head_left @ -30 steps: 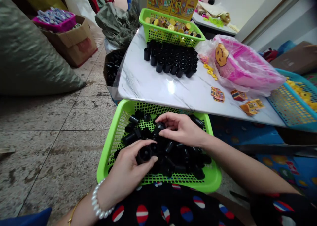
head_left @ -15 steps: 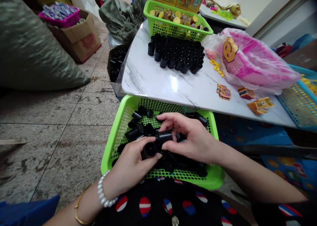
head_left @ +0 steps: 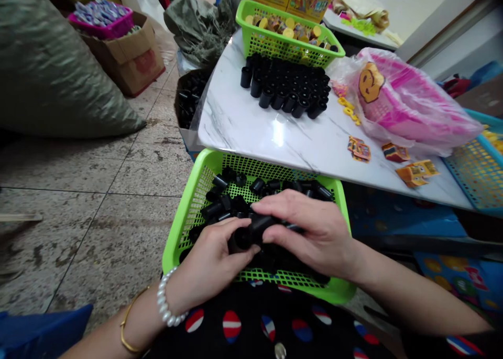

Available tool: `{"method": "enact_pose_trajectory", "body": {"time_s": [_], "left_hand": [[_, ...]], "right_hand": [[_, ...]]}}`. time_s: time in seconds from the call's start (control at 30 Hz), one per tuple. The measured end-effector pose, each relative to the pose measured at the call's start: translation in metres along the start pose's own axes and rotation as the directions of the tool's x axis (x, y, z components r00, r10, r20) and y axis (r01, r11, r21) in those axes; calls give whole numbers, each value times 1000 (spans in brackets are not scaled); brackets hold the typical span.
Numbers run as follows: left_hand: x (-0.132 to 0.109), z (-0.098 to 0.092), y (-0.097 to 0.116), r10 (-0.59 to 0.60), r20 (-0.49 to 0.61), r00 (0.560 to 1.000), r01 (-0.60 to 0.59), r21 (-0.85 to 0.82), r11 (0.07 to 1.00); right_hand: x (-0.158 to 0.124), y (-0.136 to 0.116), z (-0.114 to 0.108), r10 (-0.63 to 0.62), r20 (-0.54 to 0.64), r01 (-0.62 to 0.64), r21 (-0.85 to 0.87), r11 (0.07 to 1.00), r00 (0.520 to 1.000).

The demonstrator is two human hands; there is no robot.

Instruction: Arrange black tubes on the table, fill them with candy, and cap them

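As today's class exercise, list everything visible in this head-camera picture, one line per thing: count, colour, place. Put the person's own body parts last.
Black tube: at least one, black, between both hands
Loose tubes: many, black, in the near basket
Near basket: one, green mesh, under the hands
Standing tubes: many, black, grouped on the table
Table: one, white marble-look, ahead
Far basket: one, green mesh, far table end
Plastic bag: one, pink, table right
Printed packets: several, yellow and multicoloured, on the table
Blue basket: one, blue mesh, right of the table
Sack: one, grey-green, floor left
Cardboard box: one, brown, floor far left
Floor tiles: many, grey speckled, below left
Pearl bracelet: one, white, left wrist
Gold bangle: one, gold, left forearm
Left hand: one, holding the tube
Right hand: one, over the tube
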State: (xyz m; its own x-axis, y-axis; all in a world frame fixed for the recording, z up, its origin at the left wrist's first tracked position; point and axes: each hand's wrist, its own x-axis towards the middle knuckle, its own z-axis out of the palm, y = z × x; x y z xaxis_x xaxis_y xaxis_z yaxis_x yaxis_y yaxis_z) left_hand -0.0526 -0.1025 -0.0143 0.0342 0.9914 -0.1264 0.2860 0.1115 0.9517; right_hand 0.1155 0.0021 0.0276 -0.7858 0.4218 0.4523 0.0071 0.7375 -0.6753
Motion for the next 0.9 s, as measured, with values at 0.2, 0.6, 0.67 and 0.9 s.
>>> {"method": "enact_pose_trajectory", "body": {"time_s": [0.2, 0.6, 0.67, 0.9], "left_hand": [[-1, 2, -2, 33, 27, 999, -32, -32, 999], [-3, 0, 1, 8, -17, 1000, -7, 38, 999], [-4, 1, 0, 40, -23, 999, -39, 16, 999], [-1, 2, 0, 33, 17, 999, -32, -71, 997]], "right_hand": [[-21, 0, 36, -194, 43, 198, -161, 967, 980], [-18, 2, 15, 308, -164, -296, 96, 950, 937], [-16, -4, 18, 150, -76, -143, 87, 986, 986], [-23, -5, 38, -11, 15, 10, 71, 997, 1000]]}}
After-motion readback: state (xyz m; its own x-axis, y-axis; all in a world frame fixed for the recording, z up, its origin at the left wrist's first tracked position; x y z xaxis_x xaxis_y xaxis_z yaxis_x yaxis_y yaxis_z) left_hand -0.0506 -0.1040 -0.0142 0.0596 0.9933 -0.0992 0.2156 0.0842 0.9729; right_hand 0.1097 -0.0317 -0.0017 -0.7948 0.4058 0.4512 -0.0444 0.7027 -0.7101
